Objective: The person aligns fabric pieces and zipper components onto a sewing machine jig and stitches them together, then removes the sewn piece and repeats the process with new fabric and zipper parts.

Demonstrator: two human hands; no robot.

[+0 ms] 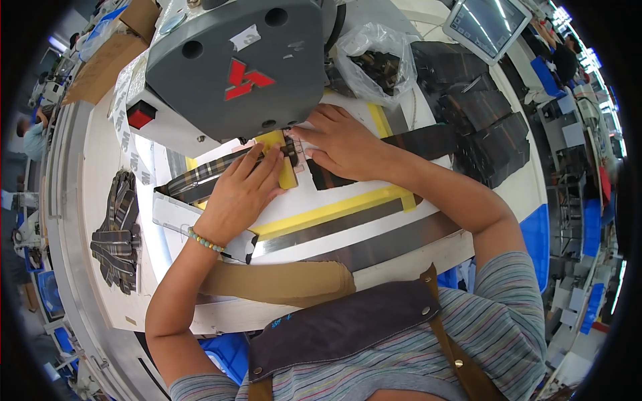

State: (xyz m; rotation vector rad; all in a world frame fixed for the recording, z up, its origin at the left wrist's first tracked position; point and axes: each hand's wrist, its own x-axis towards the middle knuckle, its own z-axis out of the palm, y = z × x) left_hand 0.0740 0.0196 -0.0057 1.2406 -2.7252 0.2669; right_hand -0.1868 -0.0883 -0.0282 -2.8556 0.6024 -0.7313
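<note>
My left hand (pixel 242 194) lies with its fingers stretched over a flat yellow piece (pixel 288 176), under the head of the sewing machine (pixel 234 67). Beneath that forearm's side, a plaid fabric strip (pixel 194 182) runs out to the left in a white guide. My right hand (pixel 348 144) rests palm down, thumb apart from the fingers, beside the machine's working spot. A dark plaid strip (pixel 421 142) passes under the right wrist toward the right. The needle area is mostly hidden by the machine head and my fingers.
Folded plaid pieces (pixel 481 120) are stacked at the right, and a bundle of plaid strips (pixel 119 230) lies at the left. A clear plastic bag (pixel 381 63) and a screen (pixel 488 27) stand behind. A brown padded roll (pixel 281 282) lines the table's front edge.
</note>
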